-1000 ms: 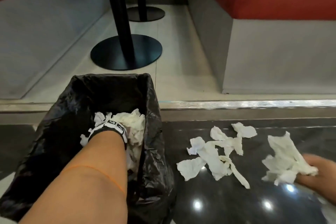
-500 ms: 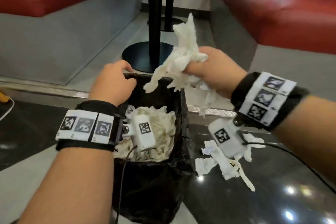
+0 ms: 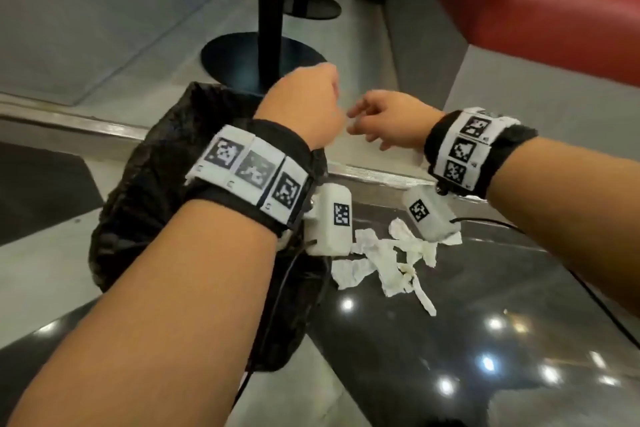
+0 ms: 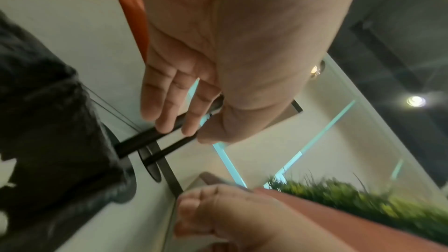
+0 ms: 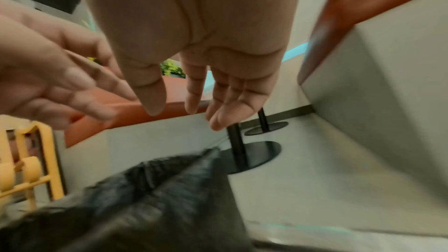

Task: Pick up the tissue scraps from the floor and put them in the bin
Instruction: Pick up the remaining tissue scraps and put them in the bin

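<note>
From your head camera, both of your hands hover above the bin (image 3: 145,191), a black-bagged bin standing on the floor at your left; your left hand (image 3: 304,104) is over its far rim and your right hand (image 3: 391,125) is just beside it, the two close together with nothing visible in either. The remaining tissue scraps (image 3: 384,256) lie in a loose cluster on the dark glossy floor (image 3: 485,340), just to the right of the bin and below your right wrist, well apart from either grip. Judging by that, you are between loads: the next move calls for bringing a hand down to the cluster, gathering the thin strips together, and carrying them over the bin's mouth. In the left wrist view, your left hand (image 4: 198,87) shows a bare palm with the fingers nearly straight and side by side, holding nothing, with the bin liner (image 4: 48,122) dark at the left. In the right wrist view, your right hand (image 5: 206,76) is likewise empty, fingers spread and hanging loosely, with the left hand's fingers (image 5: 80,91) blurred at the left and the bag's crumpled edge (image 5: 157,189) below; no scraps show here.
</note>
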